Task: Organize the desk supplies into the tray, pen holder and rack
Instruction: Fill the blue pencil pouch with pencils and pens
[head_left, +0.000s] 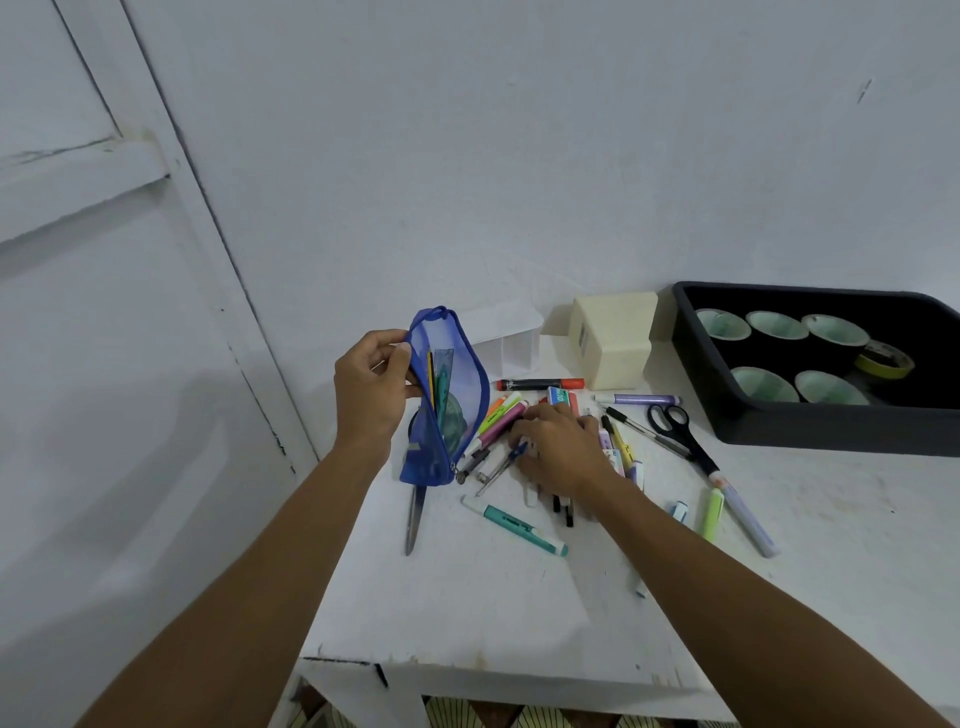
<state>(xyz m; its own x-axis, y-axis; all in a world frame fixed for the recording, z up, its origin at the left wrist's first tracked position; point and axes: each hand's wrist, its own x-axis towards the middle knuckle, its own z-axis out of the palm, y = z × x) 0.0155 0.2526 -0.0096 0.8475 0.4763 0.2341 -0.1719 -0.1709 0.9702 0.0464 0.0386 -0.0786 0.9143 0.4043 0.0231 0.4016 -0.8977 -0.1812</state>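
My left hand (370, 387) pinches the upper edge of a blue mesh pencil pouch (447, 400) and holds it upright above the white table (467, 597); a ruler and a pencil show inside it. My right hand (558, 449) rests palm down on a pile of pens and highlighters (501, 415), fingers over a metal compass (501, 467). Its grip is hidden. Black scissors (675, 426), a teal highlighter (519, 527), a green highlighter (712, 514) and a red-capped marker (540, 384) lie scattered around. A cream pen holder (613, 340) and a clear compartment rack (506, 338) stand by the wall.
A black tray (779, 426) at the right holds several rolls of tape (831, 332) and a yellow roll (885, 358). A second pair of scissors (415, 519) lies below the pouch. The table's left edge and front edge are near my forearms. A wall stands behind.
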